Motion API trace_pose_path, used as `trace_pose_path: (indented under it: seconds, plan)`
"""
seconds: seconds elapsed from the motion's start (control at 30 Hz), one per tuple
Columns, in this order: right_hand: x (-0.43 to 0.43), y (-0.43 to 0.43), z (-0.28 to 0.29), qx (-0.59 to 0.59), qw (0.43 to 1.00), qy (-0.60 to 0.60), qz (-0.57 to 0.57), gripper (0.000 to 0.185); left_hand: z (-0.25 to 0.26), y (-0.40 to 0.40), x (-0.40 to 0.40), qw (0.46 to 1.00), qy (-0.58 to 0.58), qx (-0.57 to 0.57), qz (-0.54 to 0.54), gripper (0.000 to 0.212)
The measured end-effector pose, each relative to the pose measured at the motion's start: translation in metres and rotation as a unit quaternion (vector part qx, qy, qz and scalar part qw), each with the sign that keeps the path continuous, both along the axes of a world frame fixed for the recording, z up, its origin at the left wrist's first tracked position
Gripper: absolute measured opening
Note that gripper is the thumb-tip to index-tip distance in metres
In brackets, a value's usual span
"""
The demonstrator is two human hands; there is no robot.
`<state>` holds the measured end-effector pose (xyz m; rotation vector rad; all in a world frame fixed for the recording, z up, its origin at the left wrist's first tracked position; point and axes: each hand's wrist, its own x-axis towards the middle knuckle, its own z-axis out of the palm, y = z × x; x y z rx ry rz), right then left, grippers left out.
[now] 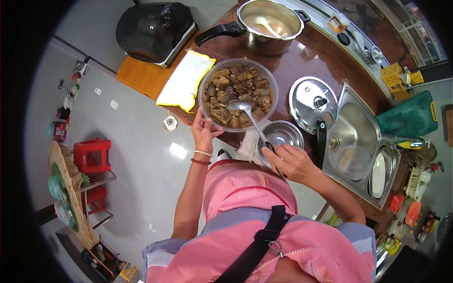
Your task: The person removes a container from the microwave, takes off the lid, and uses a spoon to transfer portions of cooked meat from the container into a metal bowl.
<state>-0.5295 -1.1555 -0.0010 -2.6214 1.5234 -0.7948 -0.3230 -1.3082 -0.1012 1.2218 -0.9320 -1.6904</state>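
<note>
A round clear plastic container [273,79] full of brown braised meat chunks [226,88] stands at the counter's front edge. My left hand [204,131] grips its near-left rim, thumb and fingers at the edge. In my right hand [291,161] is the black handle of a metal serving spoon [240,105], whose bowl rests on the meat. Below that hand sits a stainless steel bowl [298,131]; it looks empty, though the hand and spoon hide part of it. A pale cloth [249,143] lies beside the bowl, partly under it.
Behind the container stands a pressure cooker pot [269,46] holding cloudy liquid and a white spoon. Its lid [311,102] lies to the right, before a steel sink [354,122]. A white cloth with yellow trim [187,81] and a black-lidded appliance [154,33] are at left.
</note>
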Motion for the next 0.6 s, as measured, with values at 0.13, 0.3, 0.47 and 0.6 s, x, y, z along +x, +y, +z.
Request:
trace_pose_path:
  seconds: [0.13,0.3,0.47,0.6]
  plan:
    - [-0.002,-0.024,0.010,-0.019,0.997,-0.062,-0.033,0.039,0.000,0.000,0.001,1.000,-0.012,0.003,0.003,0.053]
    - [0.001,-0.079,-0.004,-0.048,0.990,-0.115,-0.069,0.040,-0.001,-0.002,0.000,1.000,-0.010,0.004,0.002,0.053]
    - [0.003,-0.051,-0.013,-0.042,0.999,0.029,0.011,0.041,0.000,-0.001,-0.001,1.000,-0.020,0.005,0.008,0.053]
    - [-0.008,-0.025,-0.005,-0.024,0.997,0.066,0.021,0.042,-0.001,-0.001,-0.002,1.000,-0.005,0.013,0.014,0.052]
